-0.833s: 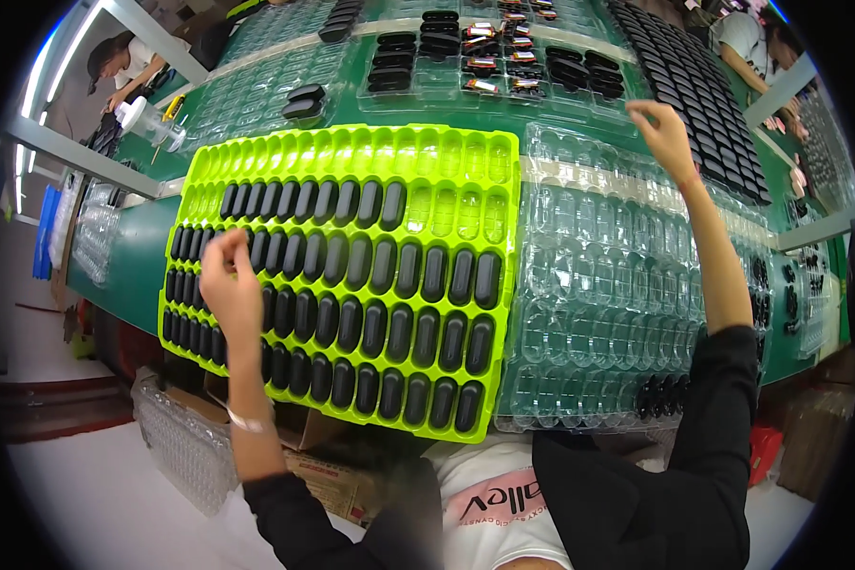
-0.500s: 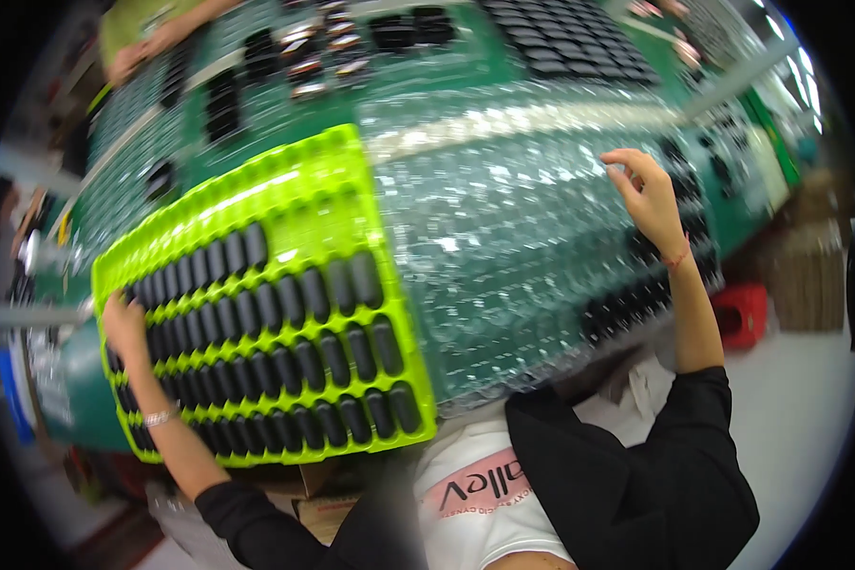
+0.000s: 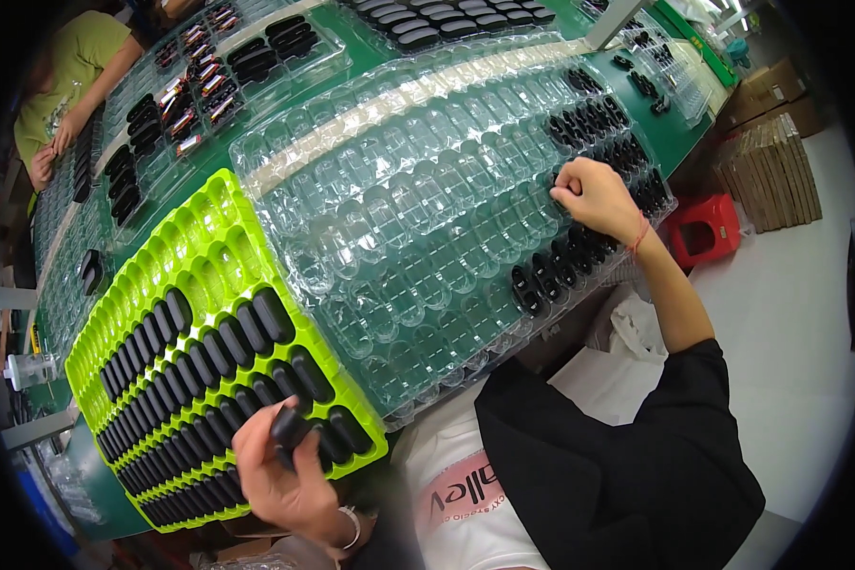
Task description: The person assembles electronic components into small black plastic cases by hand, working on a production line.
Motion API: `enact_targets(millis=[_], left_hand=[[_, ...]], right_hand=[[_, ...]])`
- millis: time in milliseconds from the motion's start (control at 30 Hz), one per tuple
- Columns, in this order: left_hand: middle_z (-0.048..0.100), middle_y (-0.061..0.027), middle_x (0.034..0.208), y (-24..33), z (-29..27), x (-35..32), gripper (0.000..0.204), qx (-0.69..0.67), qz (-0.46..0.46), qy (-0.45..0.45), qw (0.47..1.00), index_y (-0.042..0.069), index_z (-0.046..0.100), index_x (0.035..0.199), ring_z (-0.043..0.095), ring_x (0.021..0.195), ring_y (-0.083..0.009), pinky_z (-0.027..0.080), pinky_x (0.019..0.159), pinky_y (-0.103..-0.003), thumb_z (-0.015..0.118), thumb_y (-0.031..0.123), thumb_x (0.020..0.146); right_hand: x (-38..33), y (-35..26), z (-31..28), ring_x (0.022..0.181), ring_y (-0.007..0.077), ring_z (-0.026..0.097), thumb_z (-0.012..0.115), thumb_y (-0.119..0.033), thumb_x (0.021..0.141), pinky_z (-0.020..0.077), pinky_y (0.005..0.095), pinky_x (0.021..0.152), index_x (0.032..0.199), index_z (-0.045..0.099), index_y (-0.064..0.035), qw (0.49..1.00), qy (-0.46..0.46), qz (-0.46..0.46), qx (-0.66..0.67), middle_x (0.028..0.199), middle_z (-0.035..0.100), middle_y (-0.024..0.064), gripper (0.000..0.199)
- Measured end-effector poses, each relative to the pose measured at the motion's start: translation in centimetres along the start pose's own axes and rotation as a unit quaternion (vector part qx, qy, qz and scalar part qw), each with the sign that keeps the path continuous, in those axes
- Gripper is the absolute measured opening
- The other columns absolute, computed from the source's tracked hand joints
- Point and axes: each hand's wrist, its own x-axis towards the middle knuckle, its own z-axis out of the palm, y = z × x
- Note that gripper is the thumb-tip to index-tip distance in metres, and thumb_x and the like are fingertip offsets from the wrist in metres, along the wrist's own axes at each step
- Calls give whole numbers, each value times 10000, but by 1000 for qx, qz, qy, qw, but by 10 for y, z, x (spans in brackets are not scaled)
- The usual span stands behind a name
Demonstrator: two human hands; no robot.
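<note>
My left hand (image 3: 290, 489) grips a black rounded shell (image 3: 292, 427) between thumb and fingers. It hovers over the near right corner of a lime-green tray (image 3: 223, 264), whose slots hold rows of similar black elongated shells. To the right lies a clear plastic tray (image 3: 418, 223) with oval pockets, many of them bare. Small black parts (image 3: 546, 277) fill the pockets along its right side. Over these parts my right hand (image 3: 600, 201) is closed, fingertips curled together; whatever they pinch is hidden by the fingers.
Across the green table, a person's hands (image 3: 59, 142) work at far left. Several black shells (image 3: 446, 21) lie at the far edge, and a pale post (image 3: 617, 21) rises nearby. A red stool (image 3: 703, 231) and stacked cardboard (image 3: 774, 176) stand at right.
My left hand has gone from the green tray's left side to its near right corner and now holds a black shell. My right hand's fingers have closed over the small black parts.
</note>
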Motion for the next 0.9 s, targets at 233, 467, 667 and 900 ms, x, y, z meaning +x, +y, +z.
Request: enact_targets(millis=[233, 467, 667, 900], left_hand=[[609, -175, 1073, 21, 45, -18, 504, -295, -183, -69, 935, -68, 513, 1215, 653, 1039, -284, 515, 932, -361, 681, -145, 746], [617, -188, 1183, 1, 59, -7, 477, -419, -234, -34, 877, -69, 486, 1266, 638, 1068, -243, 499, 961, -350, 690, -44, 836], [585, -228, 1268, -8, 54, -11, 477, -413, -214, 6, 885, -68, 480, 1270, 630, 1091, -232, 500, 965, -348, 687, -32, 843], [598, -236, 1249, -14, 50, -16, 463, -413, -181, -13, 893, -64, 472, 1263, 616, 1120, -229, 488, 986, -355, 670, -67, 844]], right_hand=[[-16, -66, -8, 780, 72, 608, 622, -96, 946, 488, 213, 686, 996, 651, 19, 857, -64, 12, 510, 954, 703, 46, 129], [-56, -170, 25, 960, 195, 671, 632, 21, 914, 583, 303, 809, 1211, 608, 52, 686, -279, -43, 671, 1143, 631, 123, 300], [-67, -194, 34, 1048, 194, 654, 734, 74, 799, 584, 293, 873, 1153, 683, 2, 788, -227, -189, 540, 1230, 596, 173, 365], [-72, -196, 36, 1007, 195, 677, 756, 89, 765, 598, 281, 832, 1075, 693, 23, 807, -205, -219, 508, 1168, 625, 181, 323]])
